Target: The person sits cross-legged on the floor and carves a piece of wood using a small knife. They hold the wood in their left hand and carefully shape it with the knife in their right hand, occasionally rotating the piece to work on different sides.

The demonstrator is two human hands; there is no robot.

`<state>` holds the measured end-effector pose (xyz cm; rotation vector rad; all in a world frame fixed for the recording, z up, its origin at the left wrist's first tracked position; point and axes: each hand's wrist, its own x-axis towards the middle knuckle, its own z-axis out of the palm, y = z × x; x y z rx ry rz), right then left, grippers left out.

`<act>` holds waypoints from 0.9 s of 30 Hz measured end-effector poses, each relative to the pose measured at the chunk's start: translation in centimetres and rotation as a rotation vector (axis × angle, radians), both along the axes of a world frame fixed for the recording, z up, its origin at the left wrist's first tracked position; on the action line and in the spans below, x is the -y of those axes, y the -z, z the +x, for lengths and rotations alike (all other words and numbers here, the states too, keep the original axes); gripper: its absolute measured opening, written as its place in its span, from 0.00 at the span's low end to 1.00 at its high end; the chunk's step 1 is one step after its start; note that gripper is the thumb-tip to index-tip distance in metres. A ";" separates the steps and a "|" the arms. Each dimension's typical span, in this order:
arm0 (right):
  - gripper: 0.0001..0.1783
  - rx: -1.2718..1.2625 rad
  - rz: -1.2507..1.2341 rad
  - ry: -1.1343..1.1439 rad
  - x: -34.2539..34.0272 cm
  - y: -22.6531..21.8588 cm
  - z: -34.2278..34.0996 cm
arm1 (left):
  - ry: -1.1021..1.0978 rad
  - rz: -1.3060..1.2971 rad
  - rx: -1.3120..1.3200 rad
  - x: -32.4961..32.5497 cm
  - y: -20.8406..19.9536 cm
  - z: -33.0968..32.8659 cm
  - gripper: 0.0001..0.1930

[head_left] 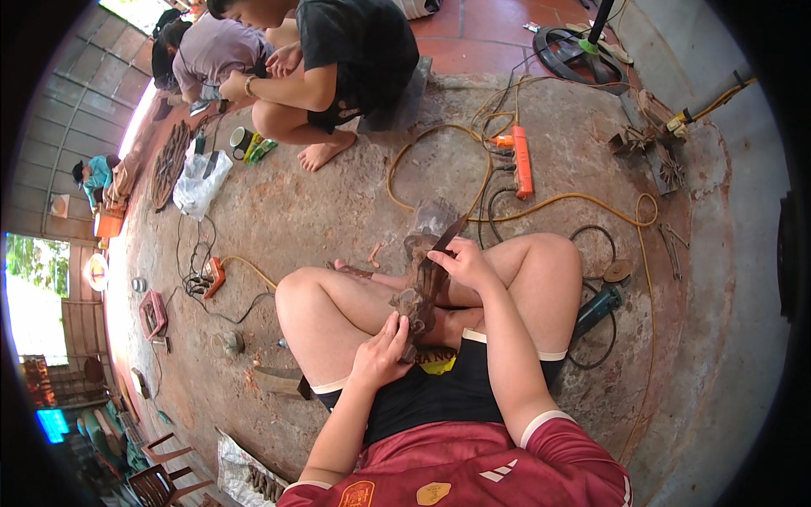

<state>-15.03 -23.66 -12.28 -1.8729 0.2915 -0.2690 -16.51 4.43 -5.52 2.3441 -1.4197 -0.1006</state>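
Observation:
I sit on the floor with a brown carved wooden piece [411, 302] between my bent legs. My left hand [382, 353] is closed around its near end. My right hand [463, 264] pinches a dark, flat, pointed strip [449, 237] laid against the far part of the carving; I cannot make out whether it is a blade or an abrasive. Beyond my hands stands a rough wooden block [433, 217], near the carving's far end. My fingers hide parts of both held things.
An orange power strip [522, 162] with plugs and looping cords lies ahead. By my right thigh is a teal power tool [598, 311]. A co-worker [338, 68] squats ahead left, near a plastic bag [201, 184]. A glass jar [226, 343] and wooden wedge [283, 383] sit left.

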 end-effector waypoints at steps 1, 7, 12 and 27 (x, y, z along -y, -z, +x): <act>0.19 0.043 0.068 -0.002 -0.2 0.0 0.0 | 0.002 -0.003 -0.001 0.2 -0.1 0.1 0.53; 0.21 -0.035 0.206 -0.137 -0.1 0.4 -0.5 | 0.015 0.008 0.001 0.0 0.1 0.0 0.53; 0.22 0.116 0.183 -0.082 -0.7 0.4 -0.2 | 0.004 0.004 -0.010 0.0 0.2 0.1 0.52; 0.12 0.036 0.005 0.021 0.3 -0.6 -0.4 | 0.010 0.012 -0.004 0.0 0.2 -0.1 0.53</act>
